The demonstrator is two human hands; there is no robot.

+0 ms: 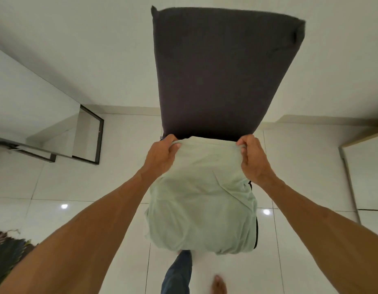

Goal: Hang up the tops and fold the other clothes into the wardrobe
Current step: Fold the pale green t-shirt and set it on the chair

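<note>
Head view looks straight down past my arms at the white tiled floor (88, 183), glossy enough to throw back two small ceiling lights, with a pale wall (77, 49) rising beyond it. Next in size is a dark grey cloth (215, 71), stretched flat and wide, fanning away from me toward the wall; its near edge sits right at my knuckles, though I cannot tell whether I am gripping it too. Below that hangs the pale green garment (202, 198), which I hold up in the air in front of me by its top edge, the rest drooping in soft folds down toward my legs, with a thin dark strip showing along its right side. My left hand (160, 155) has its fingers (173, 149) clamped on the garment's top left corner, cloth bunched under the thumb; my right hand (252, 158) is closed the same way on the top right corner, so the edge runs taut between the two. Off to the left a black metal frame (88, 134) stands on the floor against the wall. At the bottom left edge lies a dark patterned heap of fabric (8, 251). Beneath the garment I see my blue trouser leg (177, 276) and one bare foot (218, 285) on the tiles
</note>
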